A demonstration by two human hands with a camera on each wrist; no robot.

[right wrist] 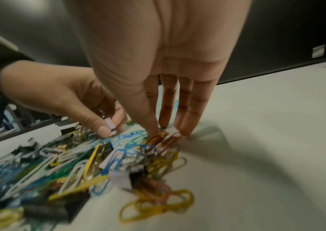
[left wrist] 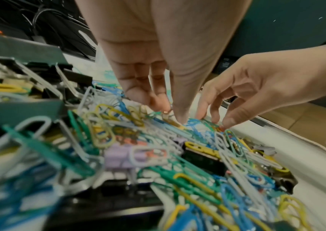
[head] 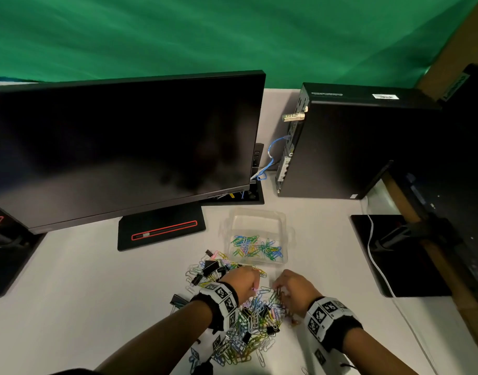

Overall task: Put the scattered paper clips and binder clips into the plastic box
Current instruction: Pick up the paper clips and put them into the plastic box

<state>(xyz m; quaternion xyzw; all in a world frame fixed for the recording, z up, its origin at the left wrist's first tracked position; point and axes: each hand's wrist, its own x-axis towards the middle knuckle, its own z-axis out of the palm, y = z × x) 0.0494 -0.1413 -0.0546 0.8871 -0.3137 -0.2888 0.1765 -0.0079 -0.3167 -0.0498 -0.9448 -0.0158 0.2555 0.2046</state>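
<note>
A heap of coloured paper clips (head: 256, 320) mixed with black binder clips (head: 210, 267) lies on the white desk in front of me. Just beyond it stands the clear plastic box (head: 255, 223), with some coloured paper clips (head: 256, 247) inside. My left hand (head: 255, 289) is at the far edge of the heap. Its thumb and fingers pinch a small lilac binder clip (right wrist: 109, 123). My right hand (head: 279, 292) is next to it, fingers pointing down. Its thumb and fingertips close on orange paper clips (right wrist: 164, 140).
A dark monitor (head: 124, 147) on a black base (head: 162, 228) stands at the back left. A black computer case (head: 354, 147) is at the back right. A black pad (head: 411, 255) with a white cable (head: 373, 253) lies to the right.
</note>
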